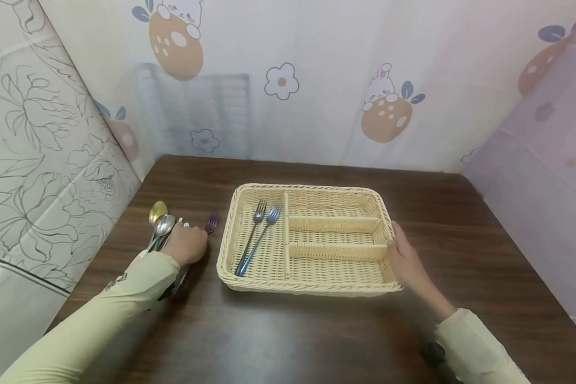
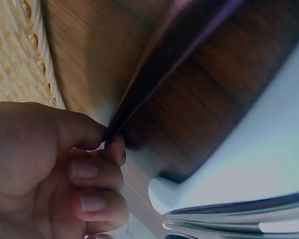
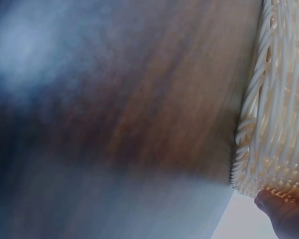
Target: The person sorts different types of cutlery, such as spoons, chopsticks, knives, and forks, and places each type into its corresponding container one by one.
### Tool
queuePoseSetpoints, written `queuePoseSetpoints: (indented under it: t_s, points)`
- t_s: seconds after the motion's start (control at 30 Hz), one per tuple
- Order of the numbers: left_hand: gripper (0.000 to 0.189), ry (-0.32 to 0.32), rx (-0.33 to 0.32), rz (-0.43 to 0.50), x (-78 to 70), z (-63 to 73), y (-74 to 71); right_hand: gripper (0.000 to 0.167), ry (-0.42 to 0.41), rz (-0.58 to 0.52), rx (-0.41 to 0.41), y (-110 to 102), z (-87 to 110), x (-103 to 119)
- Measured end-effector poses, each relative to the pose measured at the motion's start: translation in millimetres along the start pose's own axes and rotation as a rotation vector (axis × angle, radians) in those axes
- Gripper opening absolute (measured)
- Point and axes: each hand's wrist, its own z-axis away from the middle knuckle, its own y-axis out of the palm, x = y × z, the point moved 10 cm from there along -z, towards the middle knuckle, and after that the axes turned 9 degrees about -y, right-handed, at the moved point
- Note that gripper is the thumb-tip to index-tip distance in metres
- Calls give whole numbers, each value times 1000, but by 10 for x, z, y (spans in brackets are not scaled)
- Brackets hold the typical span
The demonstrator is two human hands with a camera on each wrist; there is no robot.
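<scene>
My left hand (image 1: 187, 245) pinches the handle of a purple fork (image 1: 212, 223) between thumb and fingertips, just left of the basket. In the left wrist view the fork's dark handle (image 2: 157, 64) runs up and away from the fingertips. On the right, my right hand (image 1: 408, 266) holds the right end of the cream wicker basket (image 1: 312, 290), its thumb against the weave in the right wrist view. A dark fork (image 1: 252, 234) and a blue fork (image 1: 264, 237) lie side by side in the basket's long left compartment.
A gold spoon (image 1: 158, 212) and a silver spoon (image 1: 165, 225) lie with other cutlery beside my left hand, partly hidden by it. Three compartments divided by low walls (image 1: 336, 224) fill the basket's right part. Patterned cloth (image 1: 317, 122) hangs behind the brown table (image 1: 269, 330).
</scene>
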Motion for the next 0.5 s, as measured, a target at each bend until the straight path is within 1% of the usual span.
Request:
queuePoseSetpoints:
  t_s: [0.13, 0.23, 0.37, 0.5]
  points:
    - [20, -16, 7, 8, 24, -14, -45, 55, 4, 1, 4, 0, 2, -2]
    - [21, -19, -7, 26, 46, -5, -139, 55, 1, 1, 5, -1, 4, 3]
    - [25, -5, -37, 38, 61, 33, -343, 55, 5, 3, 3, -6, 2, -4]
    - [32, -11, -54, 30, 87, 46, -593, 55, 14, 7, 3, -9, -3, -16]
